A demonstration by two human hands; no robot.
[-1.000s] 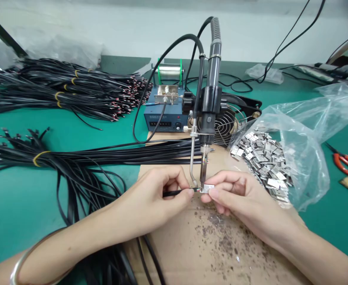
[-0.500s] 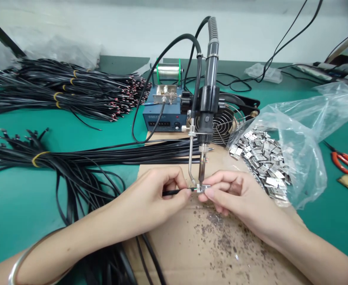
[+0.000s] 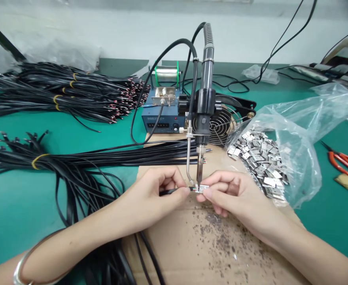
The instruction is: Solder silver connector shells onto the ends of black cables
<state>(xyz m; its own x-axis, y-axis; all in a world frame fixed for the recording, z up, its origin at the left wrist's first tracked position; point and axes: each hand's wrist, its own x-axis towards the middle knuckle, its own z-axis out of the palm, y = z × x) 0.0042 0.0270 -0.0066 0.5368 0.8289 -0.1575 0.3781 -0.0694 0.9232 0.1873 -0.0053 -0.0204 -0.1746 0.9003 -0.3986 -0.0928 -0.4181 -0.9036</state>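
Note:
My left hand point(image 3: 165, 194) pinches a black cable point(image 3: 167, 192) close to its stripped end, between thumb and fingers. Between the fingertips of my right hand point(image 3: 229, 192) is a small silver USB connector point(image 3: 203, 188). The cable's end meets the connector's left side. Above them stands a soldering iron point(image 3: 200, 158) in a holder, its tip down at the joint of cable and connector. A thin metal solder feed tube point(image 3: 188, 158) bends in beside the tip from the left. Whether the wires are fused to the connector I cannot tell.
Bundled black cables point(image 3: 73, 91) lie at the left. A blue solder feeder point(image 3: 159, 118) with a solder spool point(image 3: 165, 75) and a fan point(image 3: 221, 122) stand behind. At the right are a plastic bag point(image 3: 304, 158) with many connectors point(image 3: 260, 158) and red-handled pliers point(image 3: 344, 162). Cardboard point(image 3: 186, 245) lies beneath.
The camera view has shifted slightly. Both hands keep their grips, and the iron's tip now sits nearer the connector's left, cable-side end.

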